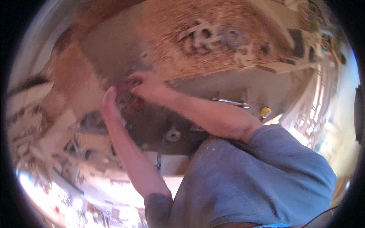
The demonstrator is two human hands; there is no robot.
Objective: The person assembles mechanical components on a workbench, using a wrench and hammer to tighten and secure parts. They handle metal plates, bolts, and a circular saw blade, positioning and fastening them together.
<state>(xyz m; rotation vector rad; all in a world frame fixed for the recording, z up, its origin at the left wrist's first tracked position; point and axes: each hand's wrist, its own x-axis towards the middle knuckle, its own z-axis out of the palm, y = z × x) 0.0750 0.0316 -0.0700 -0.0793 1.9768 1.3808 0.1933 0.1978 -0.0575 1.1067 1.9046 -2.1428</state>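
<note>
My right hand [149, 85] reaches across the dark work surface with its fingers curled around a small red object [123, 88]. Blur hides what kind of object it is. Close by on the left is my left hand [109, 99], raised on its edge with the fingertips near the red object. Its fingers are smeared, so whether they touch it is unclear. Beneath both hands lies a dark cluttered patch with another spot of red. A small grey ring [173, 135] rests on the surface nearer my body.
Beyond my hands, a rough brown board [171, 57] carries several pale, odd-shaped pieces [205, 37]. Right of my right forearm lie a shiny metal tool [232, 102] and a yellow item [265, 111]. Wood pieces [62, 129] crowd the left side.
</note>
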